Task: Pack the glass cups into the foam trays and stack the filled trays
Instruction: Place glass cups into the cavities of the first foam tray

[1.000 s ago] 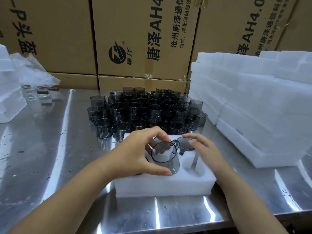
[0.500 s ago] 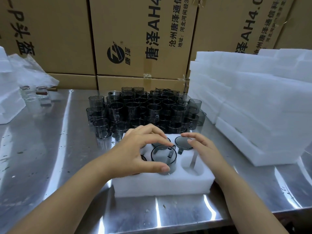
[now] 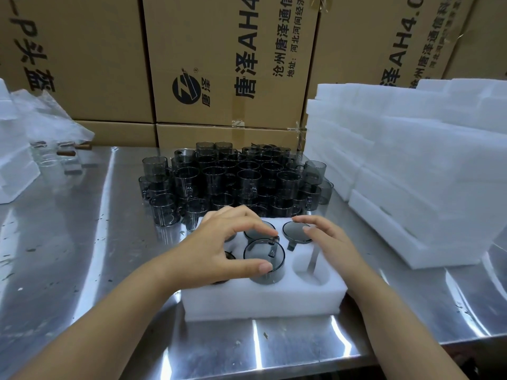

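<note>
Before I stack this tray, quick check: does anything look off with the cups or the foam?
The cup the left hand grips in the front middle slot stands proud of the foam tray, while the seated cups behind it lie flush. The front right slot is empty. No breakage shows.

Both bare forearms are stretching forward, side by side. The left hand (image 3: 216,250) is gripping a glass cup (image 3: 264,267) between its curled thumb and fingers. The right hand (image 3: 332,242) is lying palm down, fingers relaxed.
</note>
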